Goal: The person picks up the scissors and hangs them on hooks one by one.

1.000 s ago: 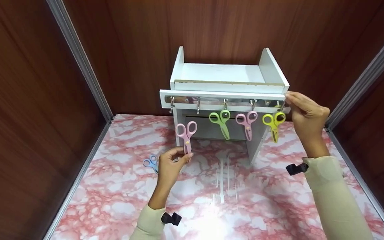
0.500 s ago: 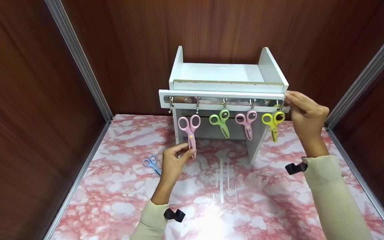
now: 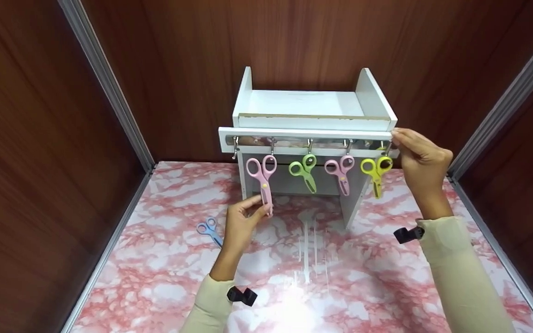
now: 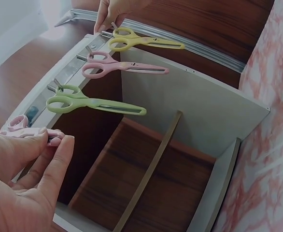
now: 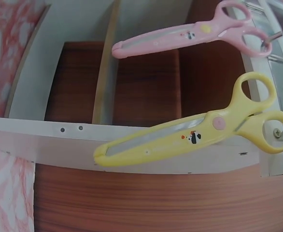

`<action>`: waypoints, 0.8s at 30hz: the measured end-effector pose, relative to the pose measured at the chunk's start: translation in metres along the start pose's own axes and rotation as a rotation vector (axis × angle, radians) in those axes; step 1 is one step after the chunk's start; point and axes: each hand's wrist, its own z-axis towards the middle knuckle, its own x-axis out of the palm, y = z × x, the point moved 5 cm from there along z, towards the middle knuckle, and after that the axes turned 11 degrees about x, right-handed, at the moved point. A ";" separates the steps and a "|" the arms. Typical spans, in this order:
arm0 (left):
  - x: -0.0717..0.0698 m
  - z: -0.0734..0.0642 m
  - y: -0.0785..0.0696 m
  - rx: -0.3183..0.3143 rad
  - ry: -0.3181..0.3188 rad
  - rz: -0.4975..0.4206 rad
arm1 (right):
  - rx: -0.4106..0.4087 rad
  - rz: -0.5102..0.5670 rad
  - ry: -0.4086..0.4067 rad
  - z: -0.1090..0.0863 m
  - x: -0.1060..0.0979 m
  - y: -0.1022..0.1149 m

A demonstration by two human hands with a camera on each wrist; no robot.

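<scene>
My left hand [image 3: 243, 224] pinches a pair of pink scissors [image 3: 265, 182] by the blade end, handles up. Its right finger loop overlaps the second hook [image 3: 273, 147] from the left in the head view. The right hand [image 3: 424, 157] grips the right end of the white hook rail [image 3: 326, 150]. Three pairs hang from the rail by one loop each: green scissors [image 3: 308, 173], more pink scissors [image 3: 340, 173] and yellow scissors [image 3: 377, 175]. In the left wrist view the thumb and fingers [image 4: 59, 159] hold the pink blade tip. Only a sliver of the right hand shows in the right wrist view.
A white shelf unit [image 3: 241, 104] stands behind the rail against the wood-panelled wall. Blue scissors [image 3: 208, 227] lie on the marbled pink tabletop [image 3: 164, 286], partly behind the left forearm. The leftmost hook [image 3: 235, 148] bears nothing. Metal-edged panels rise on both sides.
My left hand has carried the pink scissors up and slightly right, from below the rail to the second hook. The right hand has kept its grip on the rail's end.
</scene>
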 end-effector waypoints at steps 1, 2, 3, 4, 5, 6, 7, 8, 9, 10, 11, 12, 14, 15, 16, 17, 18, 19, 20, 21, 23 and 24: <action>0.000 0.000 0.001 -0.004 -0.001 -0.006 | 0.000 -0.003 0.002 0.000 0.000 0.000; 0.000 0.000 0.001 -0.006 -0.001 -0.013 | 0.000 -0.008 0.002 0.000 0.000 0.001; 0.001 0.000 0.001 -0.006 0.004 -0.022 | 0.002 -0.006 0.003 0.000 0.000 0.000; 0.001 0.000 0.002 -0.006 0.008 -0.033 | 0.004 -0.003 0.004 0.000 -0.001 0.000; 0.001 0.000 0.002 -0.007 0.011 -0.044 | 0.006 -0.001 0.005 -0.001 -0.001 -0.001; 0.001 0.000 0.002 -0.008 0.013 -0.056 | 0.006 0.000 0.006 -0.001 -0.001 -0.001; 0.002 0.000 0.003 -0.007 0.016 -0.063 | 0.007 0.003 0.006 -0.001 -0.001 -0.001; 0.002 0.000 0.003 -0.007 0.018 -0.068 | 0.008 0.006 0.006 -0.001 -0.001 -0.002; 0.002 0.000 0.003 -0.006 0.021 -0.071 | 0.008 0.008 0.006 -0.001 -0.001 -0.002; 0.002 0.000 0.004 -0.006 0.018 -0.074 | 0.007 0.008 0.006 -0.001 0.000 -0.002; 0.002 0.000 0.005 -0.008 0.017 -0.073 | 0.007 0.007 0.006 -0.001 0.000 -0.002; 0.002 0.001 0.005 -0.007 0.017 -0.075 | 0.006 0.005 0.005 -0.001 0.000 -0.002; 0.002 0.001 0.006 -0.006 0.020 -0.074 | 0.005 0.004 0.003 0.000 0.000 -0.001; 0.002 0.001 0.006 -0.005 0.022 -0.073 | 0.005 0.003 0.003 0.000 0.000 -0.001; 0.002 0.001 0.007 -0.004 0.025 -0.071 | 0.004 0.004 0.002 0.000 0.000 -0.001; 0.002 0.001 0.007 -0.004 0.029 -0.065 | 0.004 0.005 0.001 0.000 0.000 -0.001; 0.002 0.001 0.007 -0.002 0.033 -0.059 | 0.004 0.008 0.001 0.000 0.000 -0.001; 0.002 0.002 0.008 0.000 0.037 -0.049 | 0.005 0.012 0.001 0.000 0.000 -0.001; 0.002 0.002 0.009 0.002 0.040 -0.042 | 0.004 0.012 0.001 0.000 0.000 -0.002; 0.002 0.002 0.009 0.003 0.041 -0.036 | 0.003 0.014 0.002 0.000 0.000 -0.002; 0.002 0.003 0.010 0.002 0.043 -0.027 | 0.002 0.018 0.001 0.000 0.000 -0.002; 0.002 0.003 0.011 0.001 0.043 -0.024 | -0.002 0.015 0.001 0.000 0.000 -0.002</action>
